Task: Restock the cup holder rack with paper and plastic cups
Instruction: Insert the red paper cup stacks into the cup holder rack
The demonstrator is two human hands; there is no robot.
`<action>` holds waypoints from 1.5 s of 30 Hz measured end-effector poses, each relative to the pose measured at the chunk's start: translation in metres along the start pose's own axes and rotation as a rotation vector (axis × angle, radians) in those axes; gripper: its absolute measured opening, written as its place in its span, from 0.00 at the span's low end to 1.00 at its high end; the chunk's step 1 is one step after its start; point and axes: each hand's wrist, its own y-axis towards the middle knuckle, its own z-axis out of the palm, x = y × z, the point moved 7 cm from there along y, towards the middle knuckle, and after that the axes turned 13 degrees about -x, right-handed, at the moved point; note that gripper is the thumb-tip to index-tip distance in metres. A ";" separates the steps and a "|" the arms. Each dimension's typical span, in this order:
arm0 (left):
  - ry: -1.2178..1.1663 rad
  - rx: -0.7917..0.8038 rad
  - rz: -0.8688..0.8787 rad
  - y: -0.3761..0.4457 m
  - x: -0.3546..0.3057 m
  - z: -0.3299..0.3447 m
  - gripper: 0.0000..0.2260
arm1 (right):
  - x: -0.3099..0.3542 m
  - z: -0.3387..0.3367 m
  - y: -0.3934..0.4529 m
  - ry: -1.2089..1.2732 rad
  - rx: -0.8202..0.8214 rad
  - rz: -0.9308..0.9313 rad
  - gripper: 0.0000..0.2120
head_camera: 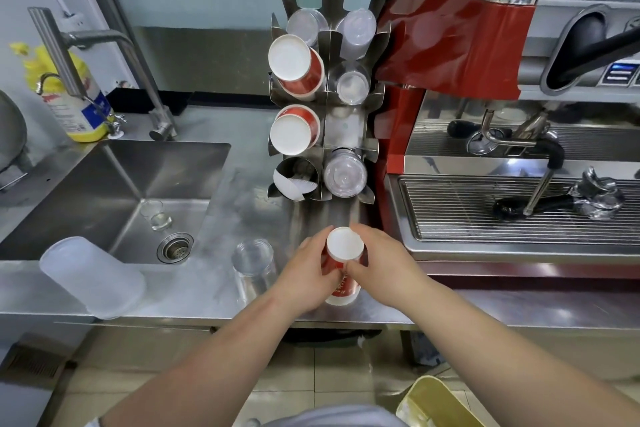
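Between both hands, at the near edge of the bench (pixel 194 288), a stack of red paper cups (pixel 343 265) is standing bottom-up, its white base facing the camera. The left hand (pixel 304 279) is wrapping the stack from one side and the right hand (pixel 384 265) from the other, the fingers of both closing on the red wall just below the white base, so the stack is sitting squarely inside the two grips and nothing is hanging loose.

To do this step well, I judge the person should be keeping the cups nested tight and the stack straight while lifting, then aiming it at the lower left slot (pixel 296 180) of the cup rack (pixel 325 107), which is standing straight ahead of the fingers and looks nearly empty apart from a scrap of white paper. Sliding in at the slot's own slant should be avoiding a snag on the metal lip.

Above that slot, two slots are already showing red paper cups (pixel 298 71), and the rack's right column is holding clear plastic cups (pixel 345 175). Just left of the left hand, a stack of clear plastic cups (pixel 254 265) is waiting on the bench. Farther left, a frosted sleeve of cups (pixel 93 277) is lying near the sink (pixel 114 191). To the right of the right hand, a red coffee machine (pixel 485 80) is standing beside the rack.
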 end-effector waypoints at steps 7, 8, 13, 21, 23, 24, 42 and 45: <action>0.049 0.006 -0.044 -0.006 0.019 0.002 0.28 | -0.008 0.009 -0.004 0.011 0.002 0.050 0.28; 0.061 0.005 -0.052 -0.006 0.021 0.002 0.28 | -0.009 0.009 -0.004 0.012 0.001 0.057 0.29; 0.099 0.040 -0.098 -0.010 0.037 0.007 0.30 | -0.012 0.009 -0.005 0.026 -0.010 0.079 0.30; 0.034 0.107 -0.142 -0.004 0.083 0.027 0.31 | -0.010 0.014 0.005 0.058 0.026 0.093 0.42; 0.029 0.111 -0.124 -0.002 0.083 0.029 0.30 | -0.010 0.019 0.007 0.069 0.042 0.105 0.43; 0.030 0.106 -0.118 -0.004 0.076 0.027 0.29 | -0.010 0.021 0.007 0.065 0.045 0.105 0.42; 0.092 0.081 -0.074 -0.015 0.053 0.032 0.34 | -0.030 0.003 -0.047 0.202 -0.151 0.077 0.34; 0.062 0.051 -0.067 -0.015 0.044 0.029 0.34 | -0.027 -0.010 -0.050 0.211 -0.166 0.055 0.34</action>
